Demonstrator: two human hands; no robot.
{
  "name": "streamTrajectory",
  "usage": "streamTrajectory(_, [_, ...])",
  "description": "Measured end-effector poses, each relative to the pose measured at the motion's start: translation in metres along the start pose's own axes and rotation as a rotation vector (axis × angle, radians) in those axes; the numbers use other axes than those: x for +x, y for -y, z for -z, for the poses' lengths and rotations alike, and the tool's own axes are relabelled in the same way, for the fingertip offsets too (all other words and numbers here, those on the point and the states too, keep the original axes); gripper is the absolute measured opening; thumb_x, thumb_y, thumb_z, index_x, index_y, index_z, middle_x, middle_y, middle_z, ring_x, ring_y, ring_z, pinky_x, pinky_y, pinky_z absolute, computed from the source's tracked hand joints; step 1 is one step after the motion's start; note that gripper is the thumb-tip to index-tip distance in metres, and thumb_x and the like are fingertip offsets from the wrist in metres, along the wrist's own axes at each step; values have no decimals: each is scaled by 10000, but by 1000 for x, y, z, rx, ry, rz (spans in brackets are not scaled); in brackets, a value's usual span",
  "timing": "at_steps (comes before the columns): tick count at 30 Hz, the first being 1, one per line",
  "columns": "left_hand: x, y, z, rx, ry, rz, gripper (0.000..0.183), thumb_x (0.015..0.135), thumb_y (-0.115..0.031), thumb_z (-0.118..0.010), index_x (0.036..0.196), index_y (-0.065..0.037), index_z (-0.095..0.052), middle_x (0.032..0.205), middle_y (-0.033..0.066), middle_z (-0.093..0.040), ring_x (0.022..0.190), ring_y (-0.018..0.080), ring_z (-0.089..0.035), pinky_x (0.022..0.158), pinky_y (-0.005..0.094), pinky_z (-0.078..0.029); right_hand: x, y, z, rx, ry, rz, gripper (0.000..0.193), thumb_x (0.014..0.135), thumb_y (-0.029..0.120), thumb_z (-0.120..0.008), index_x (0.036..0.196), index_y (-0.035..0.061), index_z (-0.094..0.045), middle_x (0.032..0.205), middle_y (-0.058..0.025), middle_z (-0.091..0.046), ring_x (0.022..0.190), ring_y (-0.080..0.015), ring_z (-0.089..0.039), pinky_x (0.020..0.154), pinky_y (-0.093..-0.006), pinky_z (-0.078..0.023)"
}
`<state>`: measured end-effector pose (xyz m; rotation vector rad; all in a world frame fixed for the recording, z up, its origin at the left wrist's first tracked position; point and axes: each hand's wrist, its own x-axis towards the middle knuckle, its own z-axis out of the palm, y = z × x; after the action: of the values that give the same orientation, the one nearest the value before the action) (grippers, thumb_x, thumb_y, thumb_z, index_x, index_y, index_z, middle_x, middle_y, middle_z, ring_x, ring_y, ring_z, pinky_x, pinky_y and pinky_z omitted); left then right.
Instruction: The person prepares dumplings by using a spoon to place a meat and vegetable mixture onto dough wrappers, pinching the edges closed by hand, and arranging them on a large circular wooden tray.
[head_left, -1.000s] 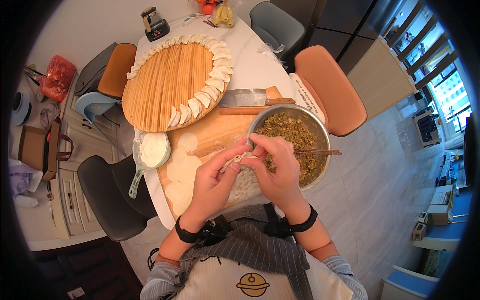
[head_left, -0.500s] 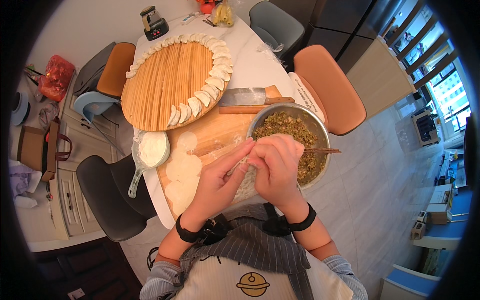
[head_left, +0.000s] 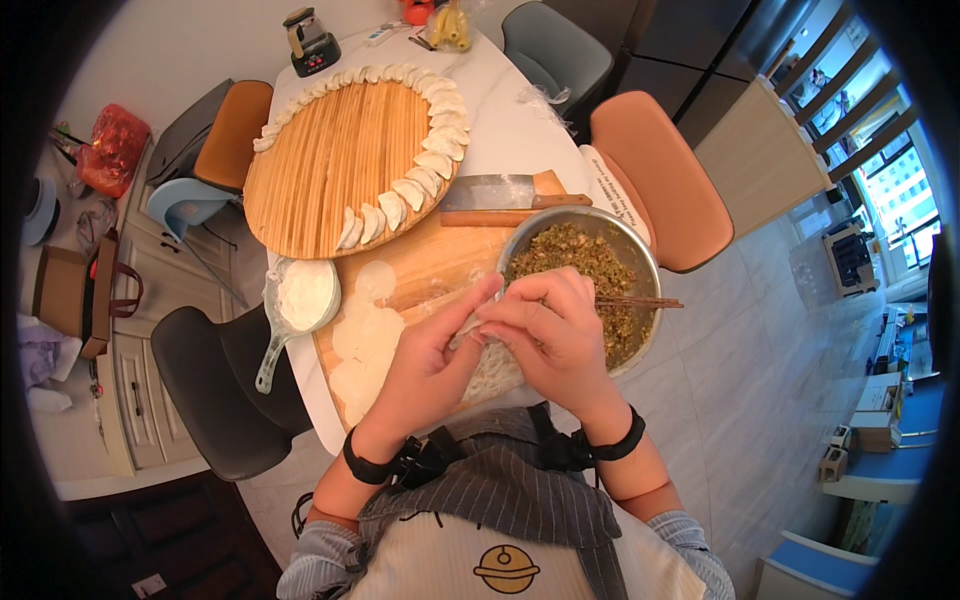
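Between my two hands is a pale dumpling (head_left: 468, 325), mostly hidden by the fingers. My left hand (head_left: 432, 352) cups it from the left, its thumb and fingers closed around it. My right hand (head_left: 552, 335) pinches at its edge with bent fingers. Below the hands lies a floury wooden cutting board (head_left: 430, 262), with several round dough wrappers (head_left: 362, 335) spread on its left part. Just beyond my right hand stands a metal bowl (head_left: 652, 262) of chopped greenish-brown filling (head_left: 572, 250), and chopsticks (head_left: 645, 302) rest in it.
A round slatted board (head_left: 325, 170) carries a curved row of finished dumplings (head_left: 436, 160) along its rim. A cleaver (head_left: 490, 192) lies behind the cutting board. At left, a handled bowl of flour (head_left: 302, 295) sits by the table edge. Chairs surround the table, including an orange one (head_left: 660, 170).
The fingers of my right hand have shifted slightly left and lower along the dumpling's edge, and the hands have opened a little apart at the top. The things on the table stay put.
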<state>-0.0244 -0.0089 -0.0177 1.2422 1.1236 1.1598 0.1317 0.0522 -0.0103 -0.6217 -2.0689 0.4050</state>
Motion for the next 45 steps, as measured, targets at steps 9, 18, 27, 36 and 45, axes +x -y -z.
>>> streamTrajectory(9, [10, 7, -3, -501, 69, 37, 538, 895, -17, -473, 1390, -38, -262, 1403, 119, -351, 1240, 185, -402, 986, 289, -377, -4, 2, -21, 100, -248, -218, 77, 802, 13, -561, 868, 24, -524, 861, -121, -532, 783, -270, -519, 687, -347, -426])
streamTrajectory(18, [14, 18, -9, -836, -51, 84, 485, 978, -293, -316, 1376, -19, -275, 1390, 175, -340, 1226, 256, -425, 998, 374, -391, -8, 9, -28, 260, -198, -321, 195, 806, 77, -599, 978, 14, -533, 896, -129, -527, 771, -247, -519, 676, -320, -437])
streamTrajectory(27, [11, 17, -5, -850, -28, 56, 470, 978, -275, -328, 1368, -15, -296, 1402, 183, -324, 1223, 260, -425, 983, 363, -405, -5, 7, -25, -31, -176, -141, 205, 739, 99, -673, 938, 102, -620, 851, -32, -545, 747, -212, -516, 677, -330, -377])
streamTrajectory(36, [7, 13, 8, -743, 73, 143, 470, 946, -229, -454, 1335, 19, -365, 1336, 115, -431, 1152, 141, -480, 932, 266, -422, 4, 9, -8, -122, -99, -5, 143, 667, 100, -713, 791, 133, -651, 822, 0, -550, 771, -197, -515, 704, -319, -355])
streamTrajectory(45, [4, 13, 9, -759, 145, 160, 401, 930, -135, -471, 1290, 32, -412, 1242, 101, -504, 1106, 158, -512, 928, 284, -424, 14, 13, 4, -105, 76, -47, 224, 635, 202, -743, 838, 146, -669, 881, -8, -545, 882, -215, -491, 795, -345, -342])
